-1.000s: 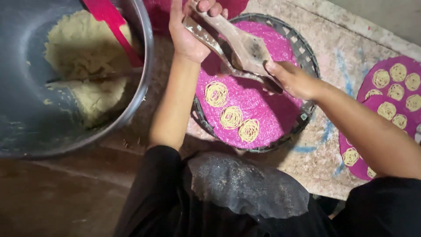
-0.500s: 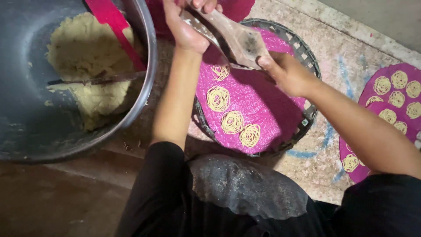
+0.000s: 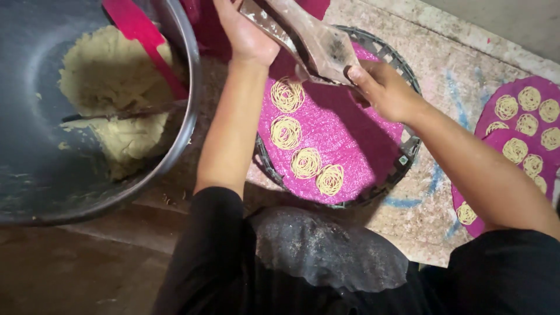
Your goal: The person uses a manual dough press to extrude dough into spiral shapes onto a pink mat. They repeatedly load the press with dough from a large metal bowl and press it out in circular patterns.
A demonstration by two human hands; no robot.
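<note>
Nearest: dark apron (image 3: 326, 251) dusted with flour, across the lap at bottom centre.

Beyond it, on the stained floor (image 3: 443, 76): round woven tray (image 3: 408, 149) lined with a pink mesh sheet (image 3: 350, 140). On the sheet, four yellow noodle coils (image 3: 307, 163) in a slanting row, from upper left to lower right; uppermost coil directly beneath the press.

Left: large dark metal bowl (image 3: 181, 116) holding pale yellow dough (image 3: 111, 70); red spatula (image 3: 143, 35) standing in the dough against the rim.

Right edge: second pink sheet (image 3: 496, 140) carrying many finished coils (image 3: 516, 149), well apart from the tray.

Farther, above the tray's far half: wooden press (image 3: 315, 38), long and worn, held tilted over the pink sheet.

Left hand (image 3: 245, 35): grip closed around the press's far-left end, at the top of the frame.

Right hand (image 3: 382, 90): grip closed on the press's near-right end, fingers wrapped over the wood, just above the tray's right side.

Press spanning between both grips, off the sheet, its outlet close over the top coil.
</note>
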